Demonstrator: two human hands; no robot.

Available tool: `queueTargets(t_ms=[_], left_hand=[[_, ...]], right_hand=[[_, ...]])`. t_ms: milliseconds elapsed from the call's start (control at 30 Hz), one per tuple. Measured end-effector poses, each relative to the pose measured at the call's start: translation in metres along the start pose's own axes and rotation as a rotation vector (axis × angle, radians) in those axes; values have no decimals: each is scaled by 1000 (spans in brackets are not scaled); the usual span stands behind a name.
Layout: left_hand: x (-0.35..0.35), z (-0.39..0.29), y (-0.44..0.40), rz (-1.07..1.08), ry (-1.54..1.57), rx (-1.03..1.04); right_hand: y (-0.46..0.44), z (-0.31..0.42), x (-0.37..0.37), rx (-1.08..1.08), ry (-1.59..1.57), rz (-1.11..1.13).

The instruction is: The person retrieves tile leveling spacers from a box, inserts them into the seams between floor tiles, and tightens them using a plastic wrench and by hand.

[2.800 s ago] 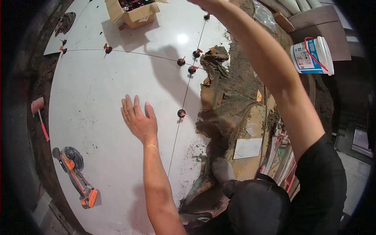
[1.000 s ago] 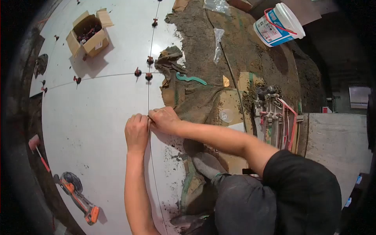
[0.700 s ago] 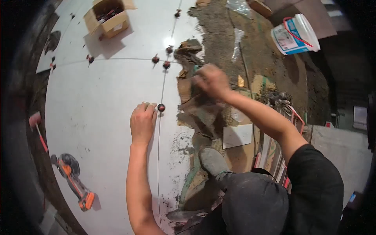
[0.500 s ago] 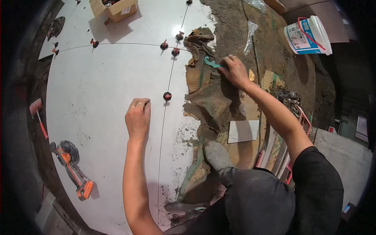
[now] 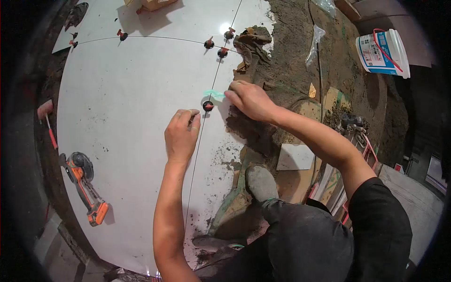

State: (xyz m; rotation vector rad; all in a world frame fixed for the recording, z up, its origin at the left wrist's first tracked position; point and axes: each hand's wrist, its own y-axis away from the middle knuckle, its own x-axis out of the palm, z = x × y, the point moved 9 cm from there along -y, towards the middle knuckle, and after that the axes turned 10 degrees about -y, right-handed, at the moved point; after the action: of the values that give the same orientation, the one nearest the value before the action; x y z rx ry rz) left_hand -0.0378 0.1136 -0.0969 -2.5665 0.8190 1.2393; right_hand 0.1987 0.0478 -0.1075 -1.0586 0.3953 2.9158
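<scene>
My right hand (image 5: 251, 101) pinches a small teal plastic wrench (image 5: 215, 94), which reaches left over the seam between the large white tiles (image 5: 127, 117). The wrench's open end is slightly blurred. Just below it, a round black tile leveler with a red T-shaped handle (image 5: 208, 106) sits on that seam. My left hand (image 5: 182, 134) is close to the leveler's left side, fingers curled and thumb drawn in; whatever they may hold is hidden. More tile levelers (image 5: 222, 52) stand where the seams cross farther up.
An orange and black angle grinder (image 5: 87, 190) lies on the tile at left, with a mallet (image 5: 48, 123) beyond the edge. A cardboard box (image 5: 157, 3) is at the top. Muddy ground, a small white tile piece (image 5: 295, 157) and a white bucket (image 5: 383, 52) are at right.
My right hand has carried the teal wrench left and down, from the muddy ground to above the tile seam. My left hand has moved right, nearer the leveler. The view has shifted slightly.
</scene>
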Motion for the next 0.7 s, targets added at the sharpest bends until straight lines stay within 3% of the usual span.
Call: queueTargets(t_ms=[200, 467, 600, 633, 700], left_hand=[[-10, 6, 1, -34, 37, -5], [4, -23, 3, -7, -116, 140], [6, -48, -7, -78, -292, 264], [12, -52, -9, -44, -339, 303], [21, -56, -23, 24, -431, 383]], right_hand=[[-13, 10, 27, -39, 151, 62], [-48, 0, 24, -86, 174, 320], [-19, -17, 46, 133, 195, 241], [-14, -27, 55, 97, 133, 163], [-9, -30, 56, 231, 83, 149]])
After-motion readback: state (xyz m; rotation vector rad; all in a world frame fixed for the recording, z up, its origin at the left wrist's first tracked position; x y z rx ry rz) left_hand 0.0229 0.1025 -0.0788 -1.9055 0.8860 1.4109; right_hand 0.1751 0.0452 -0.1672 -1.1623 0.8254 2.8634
